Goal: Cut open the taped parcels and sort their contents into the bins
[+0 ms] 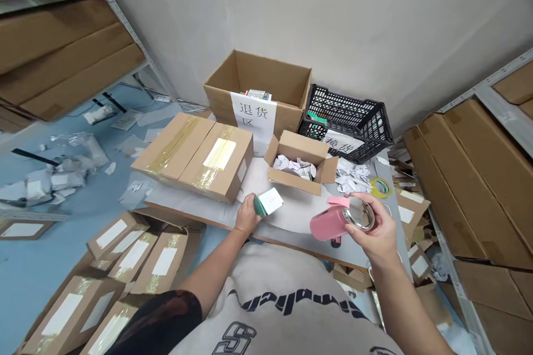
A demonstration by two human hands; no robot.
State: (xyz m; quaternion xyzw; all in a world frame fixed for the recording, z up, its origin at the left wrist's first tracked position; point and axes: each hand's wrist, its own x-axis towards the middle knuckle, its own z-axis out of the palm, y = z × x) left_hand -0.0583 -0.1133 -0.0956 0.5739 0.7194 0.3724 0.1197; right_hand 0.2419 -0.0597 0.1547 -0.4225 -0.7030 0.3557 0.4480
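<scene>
My left hand [246, 215] is closed round a small green and white box [270, 201], held at the table's front edge with its white face up. In my right hand [381, 227] a pink bottle [328, 224] lies tilted, its shiny silver lid [360, 212] towards my palm and a pink strap at its side. Behind both hands stands an open cardboard box [291, 179] with crumpled paper [297, 165] in it. A small dark and red object [336, 242] shows partly below the bottle; I cannot tell what it is.
Taped cartons [195, 155] fill the table's left. Behind stand a large open carton [258, 80] with a paper sign and a black plastic crate [350, 122]. Crumpled paper [352, 176] and a tape roll [380, 187] lie right. Shelves of cartons flank both sides; boxed parcels [133, 255] sit lower left.
</scene>
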